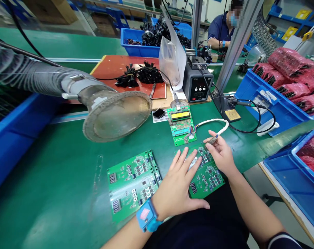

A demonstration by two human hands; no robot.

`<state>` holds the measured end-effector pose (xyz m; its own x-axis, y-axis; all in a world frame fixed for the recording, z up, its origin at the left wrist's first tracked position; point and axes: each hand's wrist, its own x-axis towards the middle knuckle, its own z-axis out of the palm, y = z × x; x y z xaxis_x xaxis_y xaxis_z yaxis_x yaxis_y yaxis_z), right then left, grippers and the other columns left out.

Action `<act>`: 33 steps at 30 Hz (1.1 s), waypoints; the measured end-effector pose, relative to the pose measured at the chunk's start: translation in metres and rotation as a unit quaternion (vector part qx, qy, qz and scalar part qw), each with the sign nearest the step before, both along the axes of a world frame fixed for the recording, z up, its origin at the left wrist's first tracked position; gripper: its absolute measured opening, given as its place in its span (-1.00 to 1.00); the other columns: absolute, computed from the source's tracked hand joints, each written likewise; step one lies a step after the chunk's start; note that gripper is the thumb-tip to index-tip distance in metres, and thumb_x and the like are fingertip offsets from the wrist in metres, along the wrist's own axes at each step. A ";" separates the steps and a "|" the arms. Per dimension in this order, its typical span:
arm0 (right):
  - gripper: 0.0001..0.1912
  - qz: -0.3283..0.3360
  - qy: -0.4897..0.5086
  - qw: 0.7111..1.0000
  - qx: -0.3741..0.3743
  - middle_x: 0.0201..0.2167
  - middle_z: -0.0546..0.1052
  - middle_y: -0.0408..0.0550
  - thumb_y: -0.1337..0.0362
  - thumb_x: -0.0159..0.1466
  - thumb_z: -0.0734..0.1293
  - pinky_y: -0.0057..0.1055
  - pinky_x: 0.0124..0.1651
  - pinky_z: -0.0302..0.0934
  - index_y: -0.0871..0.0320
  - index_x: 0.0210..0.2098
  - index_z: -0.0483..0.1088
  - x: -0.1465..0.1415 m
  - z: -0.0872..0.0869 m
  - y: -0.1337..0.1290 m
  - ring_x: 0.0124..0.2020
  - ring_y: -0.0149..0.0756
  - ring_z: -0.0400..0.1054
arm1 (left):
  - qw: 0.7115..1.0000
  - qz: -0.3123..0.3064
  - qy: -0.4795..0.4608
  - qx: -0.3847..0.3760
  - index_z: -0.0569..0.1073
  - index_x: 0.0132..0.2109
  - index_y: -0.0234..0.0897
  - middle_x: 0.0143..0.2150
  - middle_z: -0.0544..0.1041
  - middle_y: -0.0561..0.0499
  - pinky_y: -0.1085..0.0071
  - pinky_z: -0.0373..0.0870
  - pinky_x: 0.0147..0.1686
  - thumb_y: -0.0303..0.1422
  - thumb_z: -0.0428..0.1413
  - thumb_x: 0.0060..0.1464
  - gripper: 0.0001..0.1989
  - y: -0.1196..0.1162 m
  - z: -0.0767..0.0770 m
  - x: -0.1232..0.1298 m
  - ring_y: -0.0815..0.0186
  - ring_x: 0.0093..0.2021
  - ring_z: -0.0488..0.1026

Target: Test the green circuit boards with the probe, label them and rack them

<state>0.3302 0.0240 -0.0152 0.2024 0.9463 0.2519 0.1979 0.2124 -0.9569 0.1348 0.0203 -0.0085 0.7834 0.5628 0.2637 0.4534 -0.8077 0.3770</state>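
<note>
My left hand [177, 181], with a blue wrist strap [148, 215], lies fingers spread over the left part of a green circuit board [210, 176]. Between thumb and fingers my right hand [221, 154] pinches a small connector [212, 140] at the end of a white-sleeved cable [220, 121], held at the board's far edge. From there the cable curves back to a smaller green board [182, 124] with a yellow display. To the left of my left hand lies another green circuit board [132, 183] with digit displays, partly hidden by that hand.
A fume extraction hood [118, 116] hangs at the left. Behind the small board stand a soldering station [198, 83] and an iron holder [231, 109]. Blue bins [266, 100] with pink-wrapped parts line the right. A co-worker [220, 29] sits at the back.
</note>
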 end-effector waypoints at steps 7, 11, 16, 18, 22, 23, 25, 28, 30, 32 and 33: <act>-0.60 0.020 0.008 0.998 -0.060 -0.22 0.54 -0.03 0.30 0.28 0.29 -0.37 -0.20 0.39 0.09 0.12 0.29 0.015 0.015 -0.049 -0.27 -0.32 0.44 | 1.000 0.001 -0.001 0.011 0.07 0.35 -0.35 0.37 0.09 -0.34 -0.33 -0.04 0.21 0.30 0.07 -0.15 0.09 0.000 0.000 0.000 -0.34 0.36 -0.14; -0.64 0.035 -0.015 0.996 -0.083 -0.19 0.52 -0.04 0.30 0.31 0.28 -0.38 -0.16 0.39 0.08 0.09 0.29 0.017 0.008 -0.061 -0.25 -0.33 0.44 | 1.000 0.002 0.003 0.026 0.09 0.34 -0.39 0.36 0.09 -0.37 -0.33 -0.01 0.20 0.29 0.08 -0.15 0.09 0.000 -0.001 0.000 -0.34 0.36 -0.14; -0.66 0.032 -0.046 0.996 -0.070 -0.16 0.51 -0.01 0.28 0.33 0.26 -0.37 -0.11 0.38 0.09 0.09 0.27 0.015 0.007 -0.060 -0.20 -0.31 0.44 | 1.000 0.004 0.008 0.023 0.09 0.34 -0.37 0.37 0.09 -0.34 -0.32 0.01 0.20 0.29 0.07 -0.15 0.08 0.000 0.000 0.000 -0.32 0.37 -0.14; -0.67 0.032 -0.068 0.995 -0.068 -0.16 0.50 0.00 0.28 0.33 0.26 -0.36 -0.11 0.38 0.09 0.08 0.28 0.016 0.009 -0.059 -0.19 -0.30 0.44 | 1.000 0.004 0.009 0.022 0.10 0.34 -0.36 0.37 0.09 -0.33 -0.32 0.01 0.20 0.29 0.07 -0.15 0.08 0.000 0.001 0.000 -0.31 0.37 -0.13; -0.67 0.041 -0.129 0.988 -0.074 -0.18 0.50 0.00 0.29 0.31 0.26 -0.40 -0.22 0.38 0.10 0.07 0.30 0.016 0.014 -0.059 -0.25 -0.30 0.43 | 0.999 0.008 0.017 0.029 0.11 0.33 -0.37 0.37 0.10 -0.34 -0.30 0.03 0.19 0.26 0.09 -0.13 0.05 0.000 0.000 0.001 -0.31 0.36 -0.11; -0.67 0.040 -0.140 0.987 -0.072 -0.19 0.50 0.00 0.30 0.31 0.26 -0.41 -0.26 0.37 0.11 0.07 0.30 0.015 0.014 -0.059 -0.29 -0.32 0.43 | 0.999 0.010 0.018 0.031 0.12 0.33 -0.38 0.36 0.10 -0.34 -0.30 0.04 0.19 0.25 0.10 -0.12 0.04 0.000 0.000 0.001 -0.31 0.36 -0.10; -0.67 0.030 -0.159 0.985 -0.064 -0.24 0.50 -0.03 0.32 0.29 0.26 -0.44 -0.34 0.35 0.11 0.05 0.30 0.013 0.014 -0.058 -0.39 -0.37 0.39 | 0.999 0.013 0.017 0.034 0.13 0.33 -0.38 0.36 0.11 -0.34 -0.29 0.05 0.19 0.22 0.12 -0.12 0.03 0.000 0.000 0.001 -0.31 0.36 -0.09; -0.69 0.005 -0.174 0.984 -0.047 -0.31 0.50 -0.08 0.34 0.27 0.27 -0.47 -0.40 0.32 0.12 0.02 0.32 0.009 0.012 -0.058 -0.48 -0.42 0.34 | 0.999 0.014 0.014 0.029 0.14 0.32 -0.37 0.36 0.13 -0.33 -0.29 0.04 0.20 0.21 0.14 -0.14 0.03 -0.001 0.000 0.001 -0.31 0.35 -0.06; -0.71 -0.007 -0.173 0.984 -0.041 -0.32 0.50 -0.08 0.34 0.28 0.27 -0.47 -0.38 0.33 0.12 0.00 0.32 0.008 0.009 -0.058 -0.47 -0.41 0.36 | 0.999 0.016 0.014 0.024 0.15 0.32 -0.36 0.36 0.13 -0.32 -0.29 0.04 0.20 0.19 0.16 -0.15 0.02 -0.001 0.000 0.001 -0.30 0.35 -0.06; -0.72 -0.011 -0.167 0.985 -0.039 -0.30 0.51 -0.07 0.32 0.30 0.26 -0.46 -0.33 0.34 0.11 0.01 0.32 0.009 0.007 -0.060 -0.40 -0.37 0.41 | 1.000 0.018 0.014 0.021 0.15 0.32 -0.37 0.36 0.13 -0.32 -0.29 0.03 0.20 0.18 0.18 -0.16 0.03 -0.002 0.000 0.001 -0.30 0.35 -0.06; -0.71 -0.009 -0.163 0.986 -0.040 -0.28 0.51 -0.06 0.30 0.31 0.25 -0.44 -0.30 0.35 0.11 0.03 0.31 0.009 0.006 -0.060 -0.36 -0.35 0.42 | 1.000 0.019 0.012 0.021 0.15 0.32 -0.37 0.36 0.13 -0.32 -0.29 0.03 0.20 0.18 0.18 -0.16 0.03 -0.002 0.000 0.001 -0.30 0.35 -0.06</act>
